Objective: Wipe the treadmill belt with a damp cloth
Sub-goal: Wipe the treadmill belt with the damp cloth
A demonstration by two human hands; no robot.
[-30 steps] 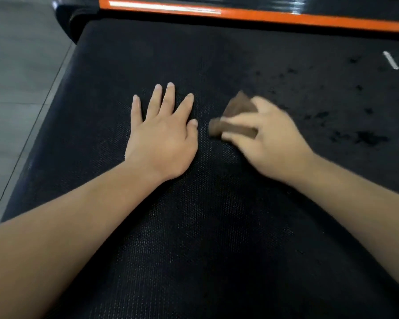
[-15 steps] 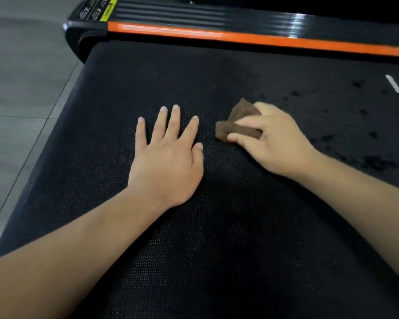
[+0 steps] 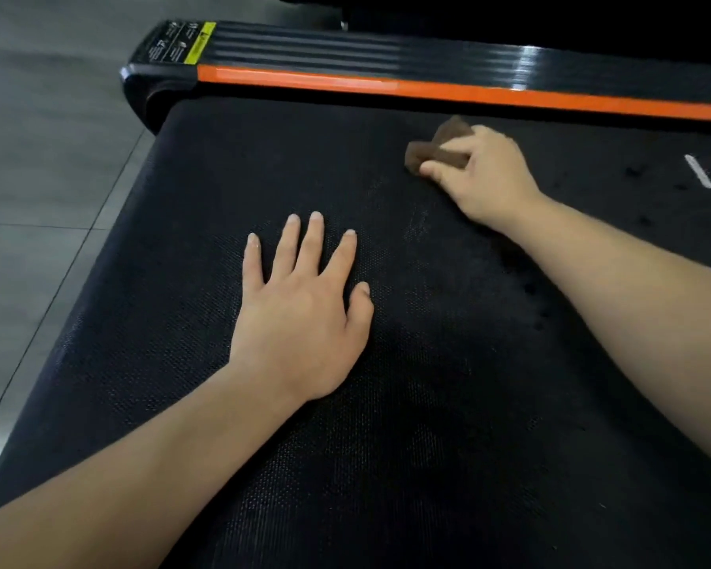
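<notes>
The black textured treadmill belt (image 3: 427, 404) fills most of the view. My right hand (image 3: 485, 174) grips a small brown cloth (image 3: 421, 151) and holds it down on the belt near the far side rail. Part of the cloth is hidden under my fingers. My left hand (image 3: 304, 314) lies flat on the belt, fingers straight and spread, nearer to me and left of the cloth. Dark wet spots (image 3: 637, 172) dot the belt to the right of the cloth.
A black side rail with an orange stripe (image 3: 448, 90) runs along the belt's far edge, with a yellow label (image 3: 200, 43) at its left end. Grey tiled floor (image 3: 38, 178) lies to the left. White markings (image 3: 698, 176) sit on the belt at far right.
My right hand has slid the cloth away from my left hand, up toward the orange-striped rail. My left hand stays flat on the belt. The view has tilted up a little.
</notes>
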